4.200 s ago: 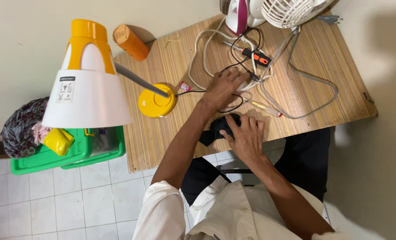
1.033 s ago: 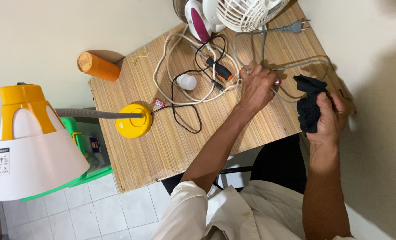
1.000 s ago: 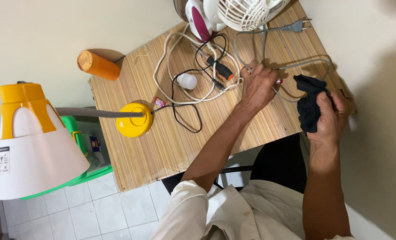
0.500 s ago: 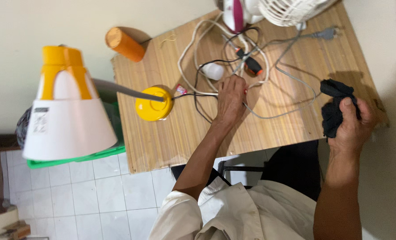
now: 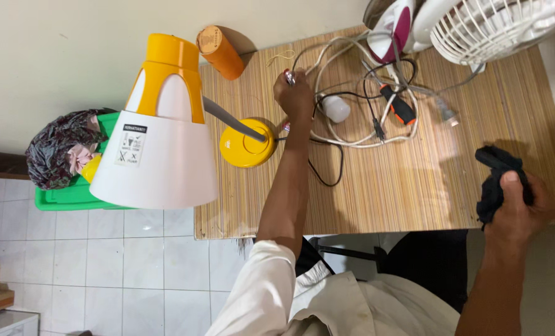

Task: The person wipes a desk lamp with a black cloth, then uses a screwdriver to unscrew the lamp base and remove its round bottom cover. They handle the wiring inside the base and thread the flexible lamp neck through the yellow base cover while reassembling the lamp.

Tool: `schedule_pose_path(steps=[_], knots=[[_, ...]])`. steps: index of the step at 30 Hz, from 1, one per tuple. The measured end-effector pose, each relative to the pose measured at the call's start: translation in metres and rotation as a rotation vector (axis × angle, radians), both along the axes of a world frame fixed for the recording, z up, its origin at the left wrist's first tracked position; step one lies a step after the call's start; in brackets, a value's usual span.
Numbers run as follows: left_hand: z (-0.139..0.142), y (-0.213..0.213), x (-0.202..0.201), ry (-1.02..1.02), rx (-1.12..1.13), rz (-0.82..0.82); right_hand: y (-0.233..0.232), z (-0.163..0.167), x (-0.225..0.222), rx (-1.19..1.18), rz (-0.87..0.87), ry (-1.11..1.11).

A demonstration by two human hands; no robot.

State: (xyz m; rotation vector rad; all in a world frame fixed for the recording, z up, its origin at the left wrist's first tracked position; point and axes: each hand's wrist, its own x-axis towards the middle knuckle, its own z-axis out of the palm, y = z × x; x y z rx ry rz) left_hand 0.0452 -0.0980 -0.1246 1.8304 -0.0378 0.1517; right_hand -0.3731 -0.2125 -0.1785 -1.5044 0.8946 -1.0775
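Head view, looking straight down: a person in a white sleeve works at a striped wooden table (image 5: 414,186) set against a pale wall. The left hand (image 5: 295,94) is stretched out toward the table's far side, fingers curled together and pinching a small shiny metal object (image 5: 289,77); what the object is cannot be told. The hand sits between a yellow lamp base (image 5: 246,143) and a tangle of white and black cords (image 5: 352,118), with the cords just beside it. The right hand (image 5: 519,205) is closed in a grip around a black cloth (image 5: 498,177), thumb pressed on top, near the table's near right corner and well apart from the left hand.

A white bulb (image 5: 336,108) lies among the cords, and a tool with an orange-and-black handle (image 5: 397,106) lies across them further right. A white plug (image 5: 445,114) rests on the bare wood beyond it. At the far edge stand a white-and-magenta iron (image 5: 395,28) and a white fan (image 5: 495,28), both cut off by the frame. An orange cylinder (image 5: 220,51) lies tilted by the wall.

The lamp's large white-and-yellow shade (image 5: 156,137) looms closest to the camera and hides the table's left edge and part of a green bin (image 5: 65,196) on the tiled floor (image 5: 103,267). A dark patterned bag (image 5: 56,146) sits in the bin.
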Motion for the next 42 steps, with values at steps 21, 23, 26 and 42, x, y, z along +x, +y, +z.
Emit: schedule_pose_path(steps=[21,23,26,42], knots=[[-0.027,0.015,-0.027,-0.362,0.183,-0.179,-0.004,-0.014,-0.008,0.093,-0.035,-0.016],[-0.035,0.021,-0.059,-0.426,0.123,-0.287,-0.004,-0.018,-0.008,0.084,-0.045,-0.002],[-0.033,0.033,-0.100,-0.516,0.348,-0.465,-0.006,-0.025,-0.011,0.008,-0.021,0.041],[-0.005,0.010,-0.144,-0.524,0.708,-0.824,0.128,0.044,0.087,-0.778,0.394,0.479]])
